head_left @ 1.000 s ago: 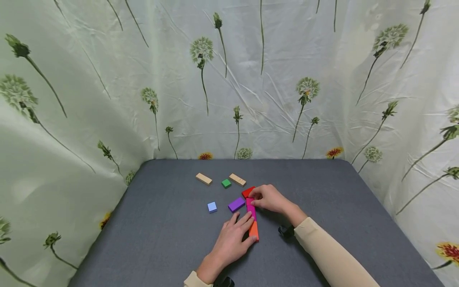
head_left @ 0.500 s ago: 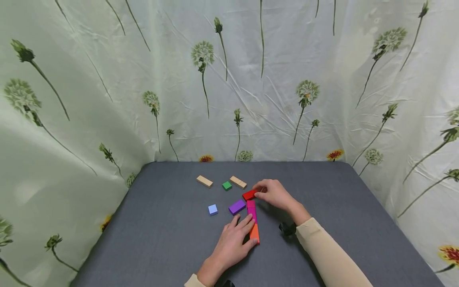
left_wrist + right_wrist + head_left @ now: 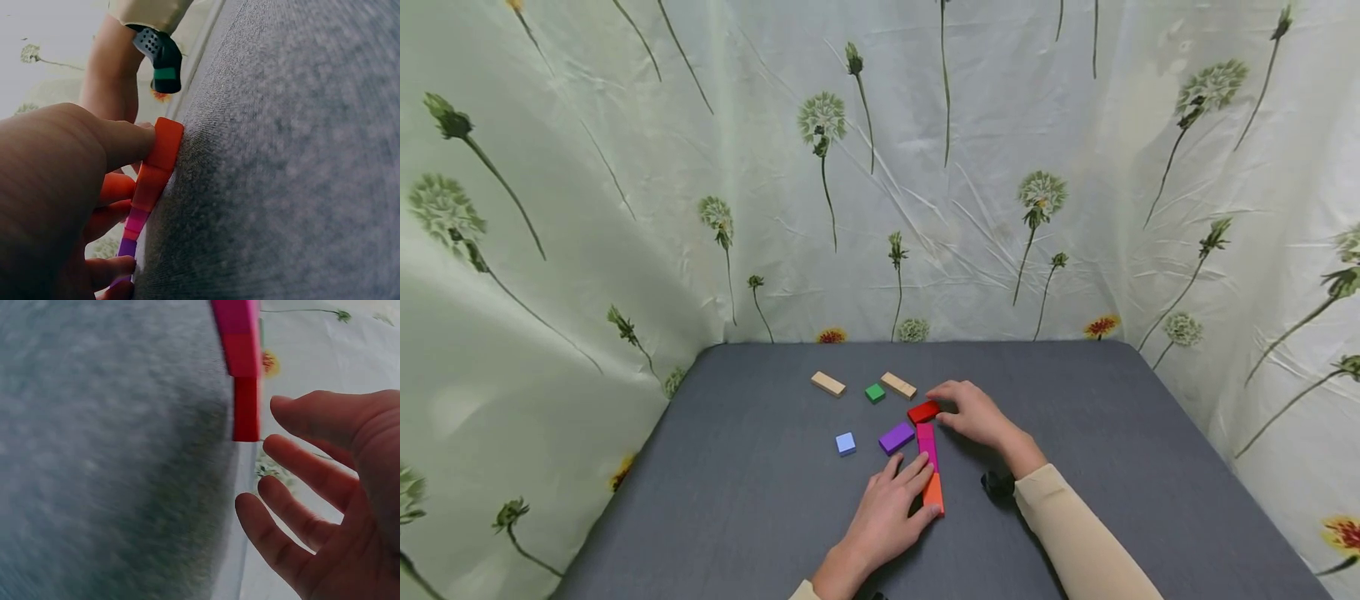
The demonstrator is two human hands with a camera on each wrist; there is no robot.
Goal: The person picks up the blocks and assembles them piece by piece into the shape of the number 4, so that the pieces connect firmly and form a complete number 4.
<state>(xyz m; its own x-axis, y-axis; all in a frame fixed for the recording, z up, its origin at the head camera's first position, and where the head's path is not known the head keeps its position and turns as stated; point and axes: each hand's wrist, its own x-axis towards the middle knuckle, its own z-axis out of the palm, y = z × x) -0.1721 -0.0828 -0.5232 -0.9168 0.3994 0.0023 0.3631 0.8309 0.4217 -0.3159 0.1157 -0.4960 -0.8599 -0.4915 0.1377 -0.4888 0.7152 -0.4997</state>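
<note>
A row of flat blocks runs away from the person: an orange block (image 3: 933,493) nearest, then a magenta block (image 3: 928,454) and a small pink block (image 3: 925,431). Beyond them a red block (image 3: 923,412) lies at an angle. My left hand (image 3: 886,510) rests along the row, fingertips on the magenta block and thumb at the near end of the orange block (image 3: 161,147). Its fingers are relaxed. My right hand (image 3: 976,417) hovers to the right of the red block, thumb and fingers spread. In the right wrist view a gap shows between them and the red block (image 3: 246,412).
Left of the row lie a purple block (image 3: 897,437) and a light blue block (image 3: 846,443). Farther back are a green block (image 3: 875,393) and two wooden blocks, one left (image 3: 828,383) and one right (image 3: 898,385). A flower-print curtain (image 3: 970,192) surrounds the grey table (image 3: 737,500).
My right hand has moved from the pink and red blocks to the red block's right end, then released it and spread its fingers. The left hand has stayed on the row.
</note>
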